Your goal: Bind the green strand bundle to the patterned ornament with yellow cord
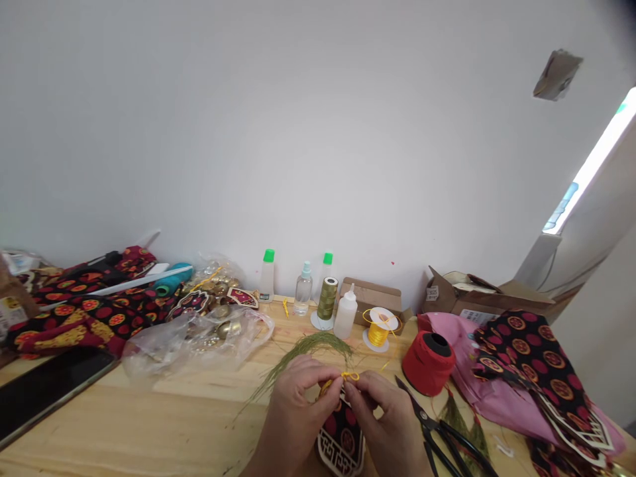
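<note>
At the front of the wooden table, my left hand [304, 404] and my right hand [382, 417] meet, thumbs and forefingers pinched. Both grip a thin yellow cord [350, 376], which forms a small loop between them. Just below the fingers is a dark patterned fabric piece [342, 437] with a pale fretwork border, partly covered by my hands. Loose olive-green threads [318, 342] fan out behind my left hand. Black-handled scissors [431, 424] lie beside my right hand, blades pointing away.
Behind my hands stand a yellow cord spool [378, 329], a green thread cone [327, 299] and a white squeeze bottle [346, 315]. A red thread cone [428, 364] is at right, near pink cloth [501, 397]. Left are a plastic bag [199, 344] and a phone [50, 387].
</note>
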`<action>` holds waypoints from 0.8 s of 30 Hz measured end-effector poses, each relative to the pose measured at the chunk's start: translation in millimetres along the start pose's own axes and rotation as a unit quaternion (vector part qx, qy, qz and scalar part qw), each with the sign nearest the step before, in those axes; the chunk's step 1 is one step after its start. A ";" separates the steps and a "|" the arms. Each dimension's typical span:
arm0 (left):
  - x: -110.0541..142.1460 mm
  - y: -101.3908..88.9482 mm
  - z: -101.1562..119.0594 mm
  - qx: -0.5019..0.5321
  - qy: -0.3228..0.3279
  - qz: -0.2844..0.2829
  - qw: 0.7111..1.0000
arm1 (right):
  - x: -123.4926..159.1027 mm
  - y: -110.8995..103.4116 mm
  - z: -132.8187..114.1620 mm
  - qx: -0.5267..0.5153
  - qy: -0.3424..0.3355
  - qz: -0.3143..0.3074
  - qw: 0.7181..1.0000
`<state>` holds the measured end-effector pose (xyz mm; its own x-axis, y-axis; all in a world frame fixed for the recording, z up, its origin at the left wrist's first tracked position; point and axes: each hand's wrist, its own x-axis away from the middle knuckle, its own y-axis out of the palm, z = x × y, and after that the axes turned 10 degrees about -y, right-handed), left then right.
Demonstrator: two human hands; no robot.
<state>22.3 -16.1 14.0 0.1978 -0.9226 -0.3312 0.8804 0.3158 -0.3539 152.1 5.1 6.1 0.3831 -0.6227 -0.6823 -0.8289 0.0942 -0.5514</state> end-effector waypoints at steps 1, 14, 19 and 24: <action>0.1 -0.1 0.3 -0.027 0.019 0.008 0.999 | 0.3 -0.5 0.7 0.019 -0.013 0.000 1.000; -2.7 -5.7 5.2 -0.214 0.129 -0.031 0.968 | -5.3 -19.8 -2.1 0.260 -0.217 -0.089 0.937; -6.2 -11.8 7.7 -0.196 0.160 -0.092 0.963 | -7.3 -25.6 3.8 0.212 -0.208 -0.114 0.948; -7.5 -13.6 5.4 -0.132 0.138 -0.123 0.974 | -7.6 -28.8 0.8 0.056 -0.096 -0.117 0.987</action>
<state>11.2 -14.7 26.1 -0.1603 -0.8944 -0.4176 0.7381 0.1723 -0.6523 173.4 7.8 26.7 0.6376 -0.4805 -0.6021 -0.6620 0.0579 -0.7472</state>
